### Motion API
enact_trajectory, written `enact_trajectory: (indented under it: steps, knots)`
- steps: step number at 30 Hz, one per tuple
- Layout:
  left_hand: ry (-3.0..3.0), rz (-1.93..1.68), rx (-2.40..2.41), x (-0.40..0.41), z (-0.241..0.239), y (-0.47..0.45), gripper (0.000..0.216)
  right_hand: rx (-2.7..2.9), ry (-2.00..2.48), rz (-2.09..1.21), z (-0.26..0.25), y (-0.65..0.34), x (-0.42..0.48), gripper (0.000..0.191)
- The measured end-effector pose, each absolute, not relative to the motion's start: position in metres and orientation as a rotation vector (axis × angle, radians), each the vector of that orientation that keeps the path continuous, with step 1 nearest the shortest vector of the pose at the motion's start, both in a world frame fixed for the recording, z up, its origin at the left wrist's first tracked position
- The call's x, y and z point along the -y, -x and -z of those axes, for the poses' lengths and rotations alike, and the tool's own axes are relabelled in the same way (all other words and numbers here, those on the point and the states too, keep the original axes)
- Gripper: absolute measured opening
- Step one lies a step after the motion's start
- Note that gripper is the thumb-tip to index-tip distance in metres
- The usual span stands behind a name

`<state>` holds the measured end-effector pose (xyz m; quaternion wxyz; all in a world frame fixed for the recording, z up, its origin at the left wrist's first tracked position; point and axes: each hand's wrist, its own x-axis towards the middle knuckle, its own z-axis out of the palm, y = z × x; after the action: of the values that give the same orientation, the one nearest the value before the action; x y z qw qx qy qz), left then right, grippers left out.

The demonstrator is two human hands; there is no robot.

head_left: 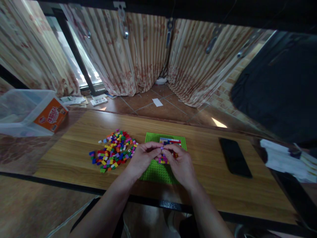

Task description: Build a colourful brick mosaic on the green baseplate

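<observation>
A green baseplate [153, 172] lies on the wooden table [79, 132], with rows of small coloured bricks [170, 141] pressed onto its far part. My left hand [142, 158] and my right hand [179, 163] meet above the plate, fingertips pinched together on a tiny purple brick [162, 148]. Left of the plate, right beside my left hand, lies a loose pile of small coloured bricks [112, 152].
A black phone [234, 156] lies flat on the table's right side. A clear plastic box [27, 112] with an orange label stands at the far left. White cloth or paper [284, 158] lies at the right end. Curtains hang behind.
</observation>
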<state>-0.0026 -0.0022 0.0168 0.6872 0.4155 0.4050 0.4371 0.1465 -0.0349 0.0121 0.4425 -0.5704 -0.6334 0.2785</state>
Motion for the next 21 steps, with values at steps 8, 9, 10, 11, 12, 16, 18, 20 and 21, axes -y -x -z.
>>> enact_trajectory:
  steps: [8, 9, 10, 11, 12, 16, 18, 20, 21]
  knots:
    - [-1.033, -1.055, -1.134, -0.011, -0.009, 0.014, 0.016, 1.530, 1.592, -0.452, -0.009, -0.189, 0.028, 0.021]
    - [-1.050, -1.062, -1.165, -0.012, -0.007, 0.016, 0.016, 1.567, 1.595, -0.420, -0.008, -0.192, 0.028, 0.021]
    - [-1.073, -1.063, -1.187, -0.014, -0.005, 0.017, 0.016, 1.607, 1.595, -0.390, -0.007, -0.195, 0.027, 0.021]
    - [-1.097, -1.061, -1.203, -0.014, -0.003, 0.018, 0.017, 1.641, 1.595, -0.360, -0.005, -0.196, 0.027, 0.021]
    - [-1.121, -1.054, -1.211, -0.014, -0.002, 0.018, 0.017, 1.665, 1.600, -0.332, -0.004, -0.196, 0.027, 0.021]
    - [-1.154, -1.005, -1.205, -0.011, -0.003, 0.015, 0.020, 1.687, 1.622, -0.260, 0.001, -0.194, 0.025, 0.016]
    - [-1.146, -0.987, -1.198, -0.010, -0.005, 0.013, 0.020, 1.671, 1.618, -0.257, 0.003, -0.193, 0.024, 0.013]
    - [-1.149, -0.983, -1.197, -0.010, -0.006, 0.013, 0.020, 1.621, 1.621, -0.269, 0.004, -0.191, 0.022, 0.012]
    - [-1.156, -0.984, -1.196, -0.010, -0.006, 0.013, 0.019, 1.587, 1.625, -0.287, 0.005, -0.191, 0.021, 0.011]
